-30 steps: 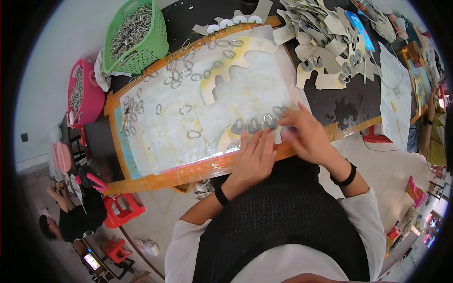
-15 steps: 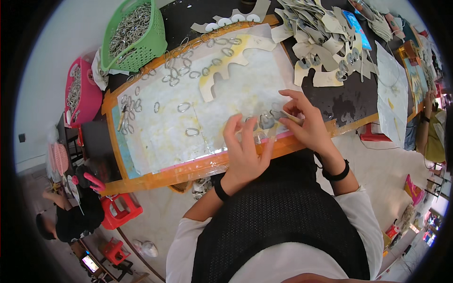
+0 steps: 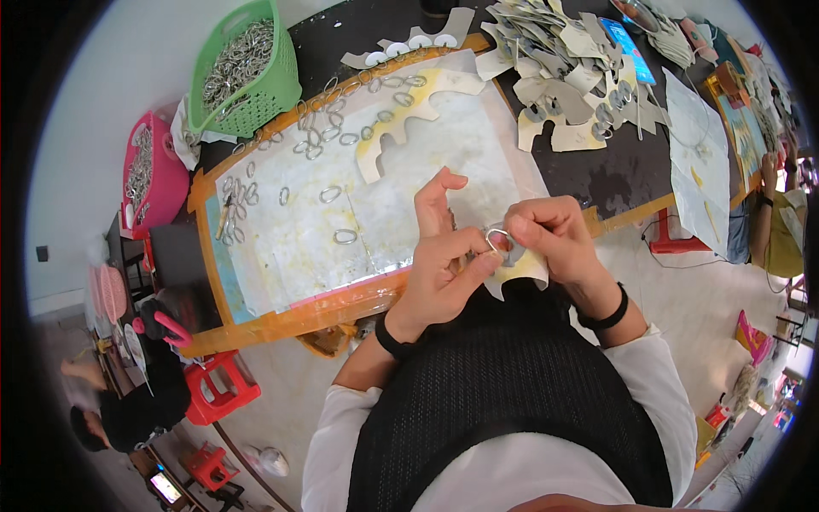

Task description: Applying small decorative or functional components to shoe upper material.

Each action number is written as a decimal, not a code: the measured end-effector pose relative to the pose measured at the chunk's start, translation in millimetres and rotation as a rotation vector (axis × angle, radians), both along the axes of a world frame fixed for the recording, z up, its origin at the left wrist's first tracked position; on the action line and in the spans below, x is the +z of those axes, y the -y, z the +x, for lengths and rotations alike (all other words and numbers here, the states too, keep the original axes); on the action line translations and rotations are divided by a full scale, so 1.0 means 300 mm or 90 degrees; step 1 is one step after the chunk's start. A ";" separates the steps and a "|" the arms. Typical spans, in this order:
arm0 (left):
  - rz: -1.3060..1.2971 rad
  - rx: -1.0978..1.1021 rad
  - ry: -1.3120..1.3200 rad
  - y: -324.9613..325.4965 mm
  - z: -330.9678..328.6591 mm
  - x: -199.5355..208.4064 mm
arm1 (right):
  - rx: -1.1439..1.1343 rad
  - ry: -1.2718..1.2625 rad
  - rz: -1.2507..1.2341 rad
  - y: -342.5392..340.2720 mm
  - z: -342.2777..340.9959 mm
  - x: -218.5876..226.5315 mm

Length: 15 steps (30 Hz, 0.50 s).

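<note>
Pinching a silver ring (image 3: 497, 230), the left hand (image 3: 441, 271) is working just left of the right hand (image 3: 561, 241), which is pinching the cream piece (image 3: 528, 270), which uneven tugging could crease

Bright light glints on the orange tape (image 3: 341, 303); edges look distorted.

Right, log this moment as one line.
left hand: thumb and forefinger at metal ring | right hand: holding cream piece | several loose rings: on white sheet

Workshop: tape-edged worktable (image 3: 610, 183), green basket (image 3: 271, 104) full of metal rings (image 3: 239, 61), pile of cut pieces (image 3: 563, 51), another person (image 3: 145, 392) nearby
</note>
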<state>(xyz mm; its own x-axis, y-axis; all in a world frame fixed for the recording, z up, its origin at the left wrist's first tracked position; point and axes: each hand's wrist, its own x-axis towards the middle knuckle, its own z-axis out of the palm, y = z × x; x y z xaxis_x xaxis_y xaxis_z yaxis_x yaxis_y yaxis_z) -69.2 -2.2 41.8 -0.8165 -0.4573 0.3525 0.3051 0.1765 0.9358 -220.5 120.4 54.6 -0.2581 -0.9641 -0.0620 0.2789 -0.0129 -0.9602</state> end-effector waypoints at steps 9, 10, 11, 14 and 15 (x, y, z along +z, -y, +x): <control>0.023 0.024 0.032 0.012 0.008 -0.042 | 0.096 0.247 -0.056 0.020 -0.003 -0.091; 0.024 0.027 0.034 0.018 0.009 -0.042 | 0.094 0.146 -0.021 0.022 -0.004 -0.072; 0.028 0.030 0.036 0.020 0.011 -0.045 | 0.089 0.045 0.017 0.021 0.001 -0.046; 0.090 0.010 0.029 0.017 0.007 -0.043 | 0.059 -0.100 0.017 0.013 0.022 -0.038; 0.118 -0.003 0.025 0.015 0.005 -0.040 | 0.044 -0.123 -0.002 0.007 0.027 -0.040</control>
